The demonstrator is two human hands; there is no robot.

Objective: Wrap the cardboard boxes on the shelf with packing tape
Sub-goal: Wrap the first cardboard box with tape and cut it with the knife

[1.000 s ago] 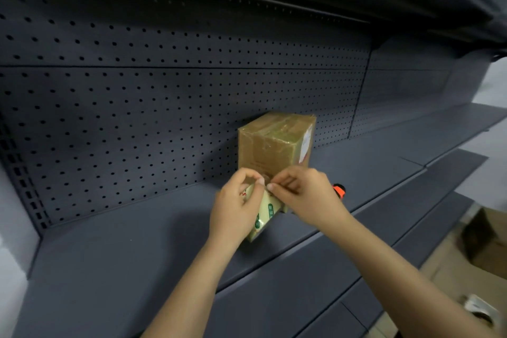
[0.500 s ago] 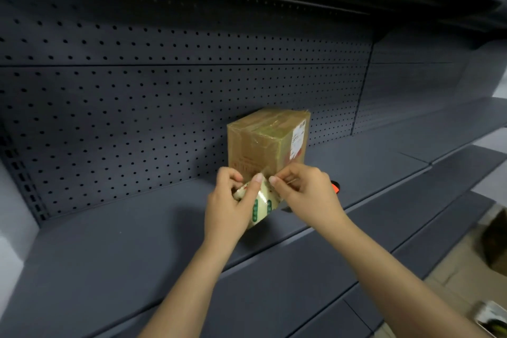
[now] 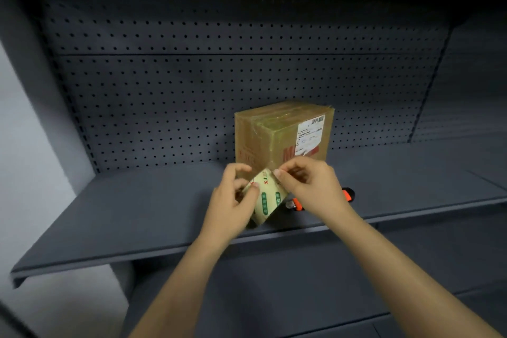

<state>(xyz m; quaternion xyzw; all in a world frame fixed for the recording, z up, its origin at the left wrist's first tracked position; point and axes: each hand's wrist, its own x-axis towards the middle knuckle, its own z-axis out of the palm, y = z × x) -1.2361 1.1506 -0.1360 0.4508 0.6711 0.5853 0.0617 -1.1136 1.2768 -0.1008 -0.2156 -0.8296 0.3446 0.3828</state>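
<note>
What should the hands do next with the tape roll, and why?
Probably peel the tape's end loose and pull it toward the cardboard box. The left hand grips the tape roll, the right hand pinches at its top edge, and no free strip shows yet; the box stands just behind.

Sticker on the cardboard box [image 3: 255, 143]: a white shipping label [image 3: 308, 136] on the right face; its print is too small for me to read.
Top corner of that sticker: a barcode [image 3: 317, 120], no digits legible.
Right face, below the sticker: red print [image 3: 288, 153] starting with a big "M"; my right hand [image 3: 310, 186] hides the rest.
Left face: faint red lettering [image 3: 247, 158], unreadable.
On the tape roll [image 3: 267, 197]: green ovals [image 3: 264, 202] with characters I cannot make out, and a red "S" near the top.
</note>
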